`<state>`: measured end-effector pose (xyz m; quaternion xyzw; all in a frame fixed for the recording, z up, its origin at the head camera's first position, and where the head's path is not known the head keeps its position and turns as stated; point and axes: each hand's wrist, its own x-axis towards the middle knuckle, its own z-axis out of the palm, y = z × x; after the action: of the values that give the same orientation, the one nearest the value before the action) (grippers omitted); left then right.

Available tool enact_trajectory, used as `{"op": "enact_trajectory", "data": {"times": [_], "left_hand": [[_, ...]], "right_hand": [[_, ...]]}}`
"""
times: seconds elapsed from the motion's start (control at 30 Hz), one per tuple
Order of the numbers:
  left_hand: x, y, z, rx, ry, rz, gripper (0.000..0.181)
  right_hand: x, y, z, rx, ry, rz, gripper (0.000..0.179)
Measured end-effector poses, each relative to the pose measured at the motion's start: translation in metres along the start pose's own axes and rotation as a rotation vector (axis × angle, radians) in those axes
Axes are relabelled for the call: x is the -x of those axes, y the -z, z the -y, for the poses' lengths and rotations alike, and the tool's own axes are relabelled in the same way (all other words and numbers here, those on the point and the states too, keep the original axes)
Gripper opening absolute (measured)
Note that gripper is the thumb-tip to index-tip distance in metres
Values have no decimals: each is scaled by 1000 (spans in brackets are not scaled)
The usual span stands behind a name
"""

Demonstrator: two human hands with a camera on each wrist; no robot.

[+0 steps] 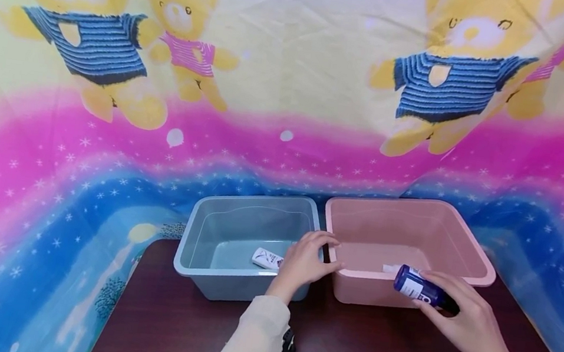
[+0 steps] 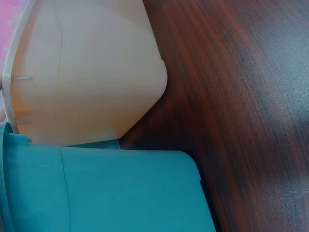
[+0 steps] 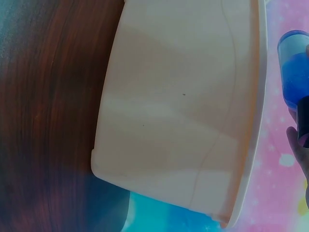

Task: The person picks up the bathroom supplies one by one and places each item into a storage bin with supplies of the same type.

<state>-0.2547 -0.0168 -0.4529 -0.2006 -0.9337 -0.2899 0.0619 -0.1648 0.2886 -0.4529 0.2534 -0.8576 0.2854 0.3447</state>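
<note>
My right hand (image 1: 471, 320) holds a blue bottle (image 1: 419, 288) with a white label, its thumb below and fingers above. The bottle lies tilted over the pink bin's front rim, base to the left. Its black cap (image 3: 303, 118) shows in the right wrist view. My left hand (image 1: 305, 259) hovers where the teal bin (image 1: 230, 285) and the pink bin (image 1: 373, 295) meet, thumb and fingers apart, with nothing visibly held; contact with the rims is unclear. A white printed container (image 1: 266, 258) lies in the teal bin. Something white (image 1: 391, 269) in the pink bin is partly hidden.
Both bins stand side by side on a dark wood table (image 1: 160, 326). Behind them hangs a cloth (image 1: 293, 94) printed with teddy bears and snowflakes. A black strap (image 1: 287, 345) is on the left wrist.
</note>
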Motion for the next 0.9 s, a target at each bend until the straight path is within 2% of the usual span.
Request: {"op": "enact_trajectory", "data": {"times": [0.23,0.4,0.7,0.9], "left_hand": [[0,0,0,1,-1,1,48],[0,0,-1,1,-3,4,48],[0,1,-1,4,6,5,47],[-1,-1,0,3,1,1,51]], "right_hand": [[-2,1,-4,29,0,14,65],[-3,3,-6,54,-45,43,68],[-7,2,-11,88,-34,37,72],[-8,4,-13,107,-95,79,70]]}}
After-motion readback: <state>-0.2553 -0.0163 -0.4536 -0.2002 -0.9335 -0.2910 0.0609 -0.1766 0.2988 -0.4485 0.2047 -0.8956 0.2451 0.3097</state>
